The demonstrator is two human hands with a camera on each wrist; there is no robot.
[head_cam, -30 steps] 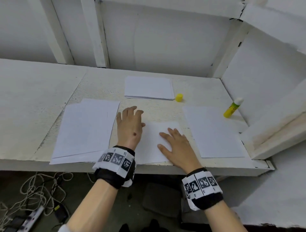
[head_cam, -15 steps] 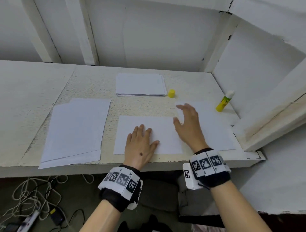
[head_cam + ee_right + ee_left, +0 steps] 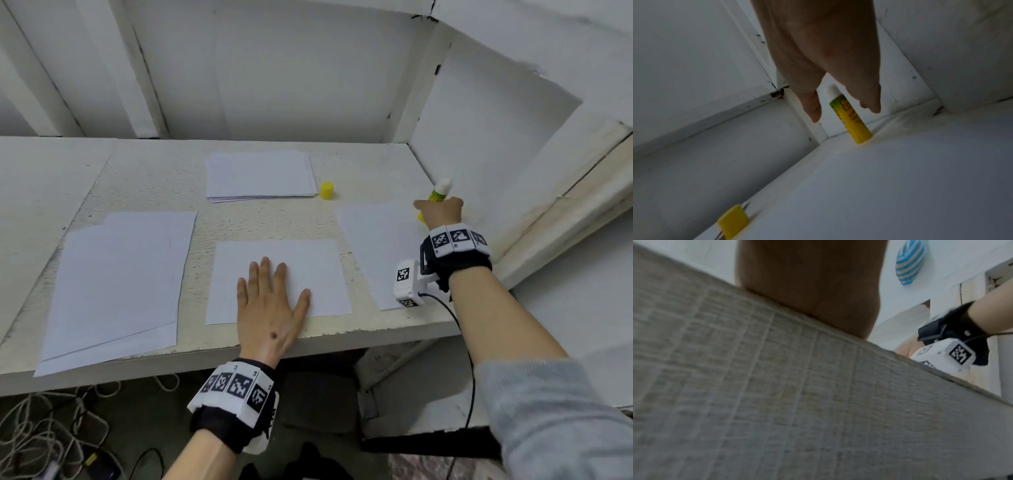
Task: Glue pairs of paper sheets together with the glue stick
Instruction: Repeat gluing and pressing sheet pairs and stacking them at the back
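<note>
My left hand (image 3: 270,298) lies flat, fingers straight, on the white middle sheet (image 3: 308,270) near the table's front edge. My right hand (image 3: 440,212) has reached the back right corner, where the yellow and green glue stick (image 3: 440,190) stands uncapped, leaning against the wall. In the right wrist view the thumb (image 3: 813,112) and a finger (image 3: 872,105) stand apart on either side of the glue stick (image 3: 852,120), with a gap on each side. Its yellow cap (image 3: 327,190) stands alone behind the middle sheet.
A stack of white sheets (image 3: 260,174) lies at the back centre. A larger pile (image 3: 116,274) sits at the left, and a single sheet (image 3: 373,240) lies under my right forearm. White walls close the back and right. Cables lie on the floor below.
My right hand left the middle sheet and travelled right and back to the glue stick. My left hand slid down to the middle sheet's front edge and stays flat there.
</note>
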